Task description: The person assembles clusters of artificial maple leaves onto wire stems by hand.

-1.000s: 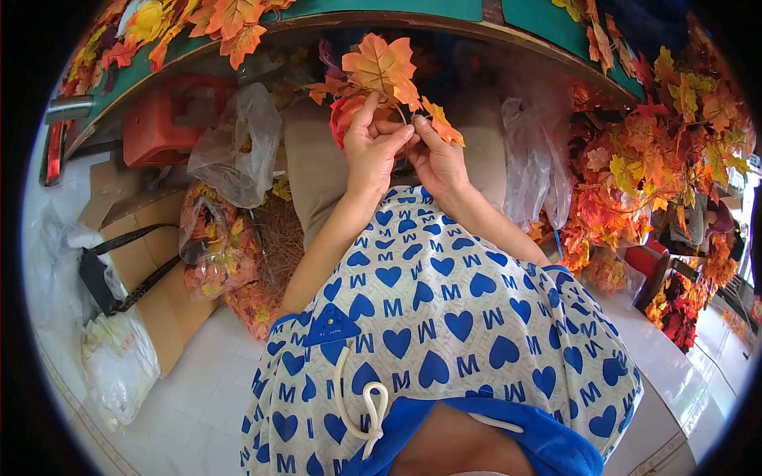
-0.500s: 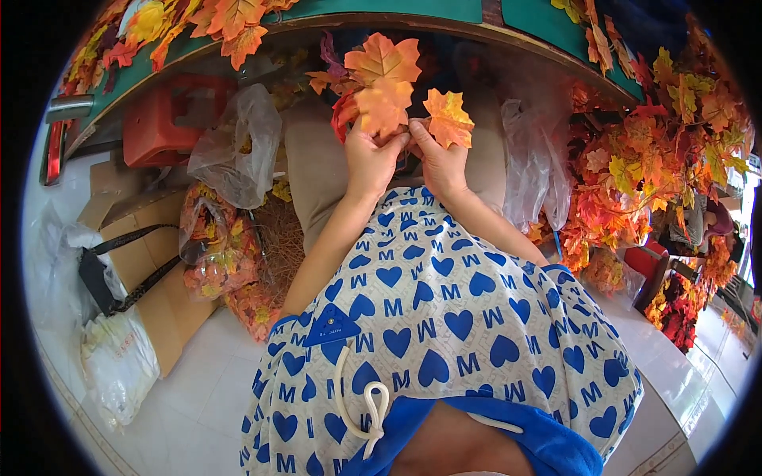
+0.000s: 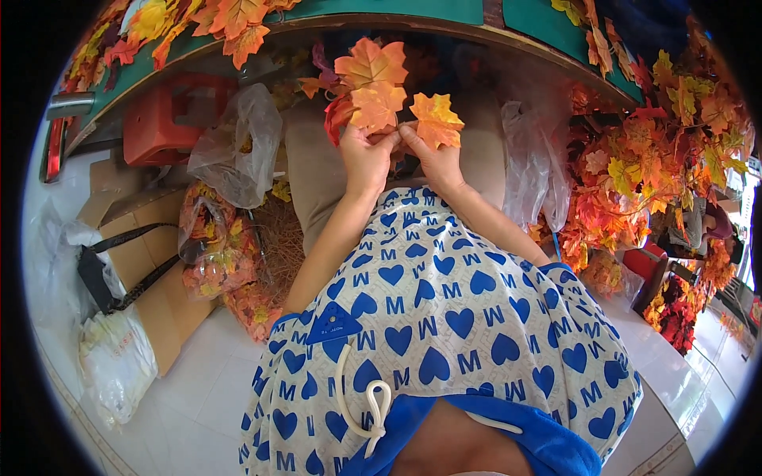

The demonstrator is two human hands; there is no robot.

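Pinching with the left hand [image 3: 367, 159], thumb pressed to fingers, at the base of a leaf spray [image 3: 376, 106]. Pinching likewise with the right hand [image 3: 439, 163], apparently at the stem of a yellow-orange leaf [image 3: 436, 120] just to the right of the spray. Thumb tips close together, almost meeting, with only a sliver of thin stem visible between. Held over the beige trousers [image 3: 312, 166], on the near side of a green-topped table [image 3: 365, 8].

Already gathered at the left hand: a far orange leaf [image 3: 371, 65], the nearer orange one overlapping it, and a red piece [image 3: 337, 119] on the left. Set a little apart at the right: the yellow-orange leaf. Handling at the stems seemingly midway rather than finished, with both hands engaged; impossible to tell whether joined there or merely held side by side, for lack of a clear view past the fingers.

Plentiful to the right: a large heap of autumn leaves [image 3: 635, 178]. To the left: a red plastic stool [image 3: 151, 131] and a clear plastic bag [image 3: 242, 147].
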